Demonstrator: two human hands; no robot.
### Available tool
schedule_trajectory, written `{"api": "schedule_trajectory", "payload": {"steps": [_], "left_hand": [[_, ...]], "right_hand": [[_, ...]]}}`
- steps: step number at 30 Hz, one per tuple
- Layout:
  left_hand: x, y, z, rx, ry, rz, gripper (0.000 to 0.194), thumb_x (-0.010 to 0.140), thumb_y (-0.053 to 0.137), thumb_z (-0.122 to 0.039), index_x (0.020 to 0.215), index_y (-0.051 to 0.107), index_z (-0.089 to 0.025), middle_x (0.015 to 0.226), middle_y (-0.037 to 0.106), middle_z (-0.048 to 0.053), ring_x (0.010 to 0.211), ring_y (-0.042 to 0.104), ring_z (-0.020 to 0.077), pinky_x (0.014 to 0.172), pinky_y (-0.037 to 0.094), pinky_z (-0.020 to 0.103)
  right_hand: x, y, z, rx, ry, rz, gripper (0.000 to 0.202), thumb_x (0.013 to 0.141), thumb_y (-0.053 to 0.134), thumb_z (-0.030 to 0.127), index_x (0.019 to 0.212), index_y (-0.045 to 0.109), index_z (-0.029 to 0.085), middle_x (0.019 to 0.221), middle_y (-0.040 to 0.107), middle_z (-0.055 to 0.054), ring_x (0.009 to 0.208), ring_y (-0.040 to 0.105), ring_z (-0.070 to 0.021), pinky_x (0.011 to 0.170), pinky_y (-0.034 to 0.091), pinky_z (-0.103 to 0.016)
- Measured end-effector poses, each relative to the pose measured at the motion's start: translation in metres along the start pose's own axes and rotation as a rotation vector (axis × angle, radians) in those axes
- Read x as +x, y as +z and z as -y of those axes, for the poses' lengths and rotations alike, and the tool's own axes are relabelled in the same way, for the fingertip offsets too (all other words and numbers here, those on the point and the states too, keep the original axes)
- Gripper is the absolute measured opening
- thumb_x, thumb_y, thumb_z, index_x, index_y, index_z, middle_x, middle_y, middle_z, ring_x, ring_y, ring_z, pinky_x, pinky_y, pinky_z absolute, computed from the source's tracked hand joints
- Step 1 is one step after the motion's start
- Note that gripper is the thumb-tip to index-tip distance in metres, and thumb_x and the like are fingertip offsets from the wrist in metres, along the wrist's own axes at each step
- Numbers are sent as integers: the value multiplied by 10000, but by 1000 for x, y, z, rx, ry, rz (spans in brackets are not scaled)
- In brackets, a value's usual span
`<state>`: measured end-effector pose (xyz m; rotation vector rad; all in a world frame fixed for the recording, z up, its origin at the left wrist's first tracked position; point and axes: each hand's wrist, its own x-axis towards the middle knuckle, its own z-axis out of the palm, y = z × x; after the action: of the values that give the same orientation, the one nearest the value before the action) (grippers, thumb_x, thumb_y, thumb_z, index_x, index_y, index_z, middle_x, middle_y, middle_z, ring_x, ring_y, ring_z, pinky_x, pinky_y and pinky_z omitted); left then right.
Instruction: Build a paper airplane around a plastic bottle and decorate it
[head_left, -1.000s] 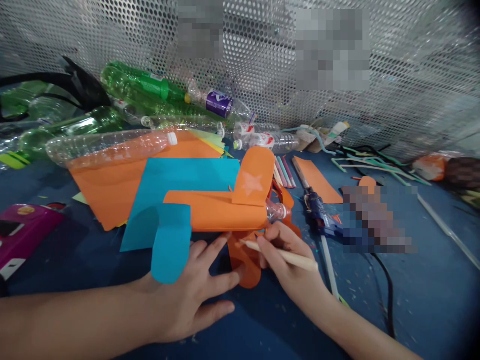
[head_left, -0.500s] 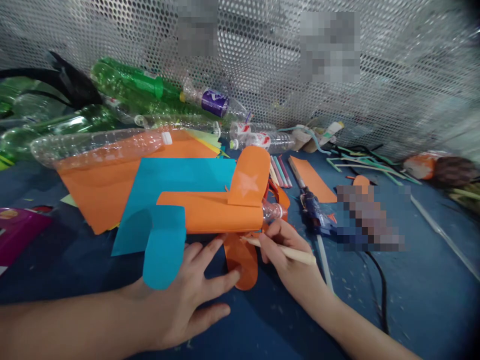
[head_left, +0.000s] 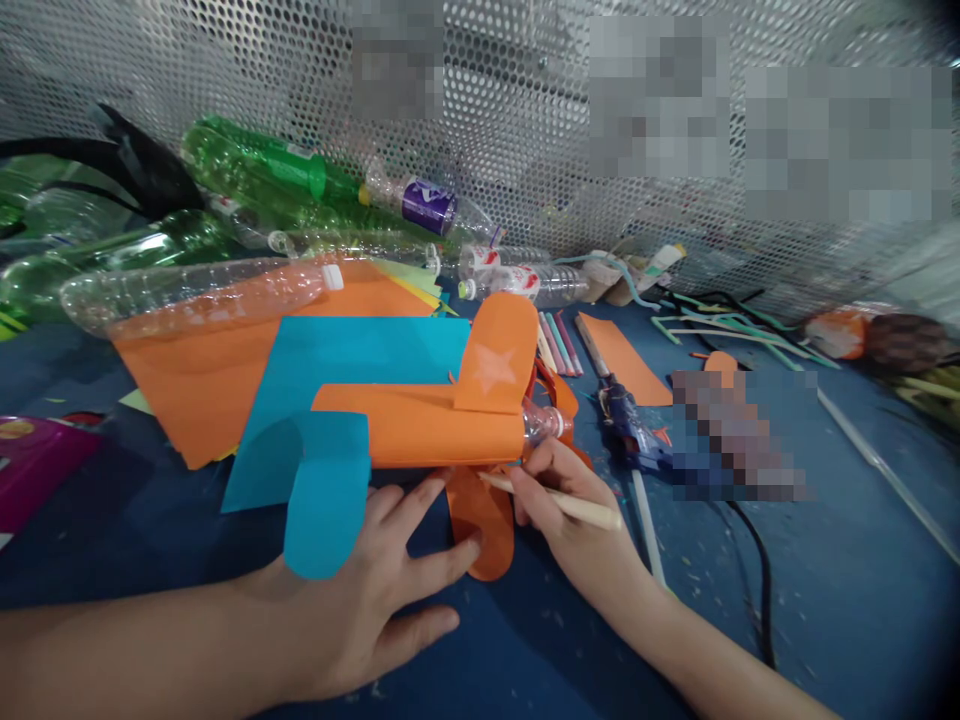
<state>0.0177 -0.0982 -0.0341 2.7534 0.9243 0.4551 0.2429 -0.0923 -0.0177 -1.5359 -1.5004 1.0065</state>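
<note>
A model plane (head_left: pixel 420 428) made of a plastic bottle wrapped in orange paper lies in front of me. Its bottle neck points right, and a blue paper flap (head_left: pixel 326 510) hangs at its left end. The far orange wing (head_left: pixel 499 345) carries a pale star. My left hand (head_left: pixel 397 575) is spread flat, its fingers partly under the body and one fingertip on the near orange wing (head_left: pixel 487 540). In my right hand (head_left: pixel 574 500) a cream-coloured marker (head_left: pixel 589 510) is pinched, its tip against the near wing close to the body.
Blue paper (head_left: pixel 259 440) and orange sheets (head_left: pixel 172 390) lie behind the plane. Several plastic bottles (head_left: pixel 255 170) line the mesh wall. To the right are a glue gun (head_left: pixel 630 425), its black cable (head_left: pixel 761 570), several markers (head_left: pixel 559 345) and an orange paper piece (head_left: pixel 626 355).
The marker and my right hand have shifted very slightly left along the near wing. My left hand and the model plane stay practically where they were.
</note>
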Motion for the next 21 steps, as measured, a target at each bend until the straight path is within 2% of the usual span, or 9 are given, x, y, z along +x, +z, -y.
{"api": "schedule_trajectory", "payload": {"steps": [11,21], "left_hand": [[2,-3,-1,12,4,34,476,838,566,-421,1303,471,-381,1418,296,133,955,487,321,805,418,564],[0,0,0,20,22,-33,432,855,540,-441,1279,510,-362,1416,345,117,952,504,296,822,429,498]], "right_hand": [[0,0,-4,-10,1,2,274,896,501,338,672,394,221,542,479,59,495,422,-103,481,295,-245],[0,2,-4,15,14,-4,282,891,502,367,678,385,224,536,482,57,501,442,-110,488,310,-246]]}}
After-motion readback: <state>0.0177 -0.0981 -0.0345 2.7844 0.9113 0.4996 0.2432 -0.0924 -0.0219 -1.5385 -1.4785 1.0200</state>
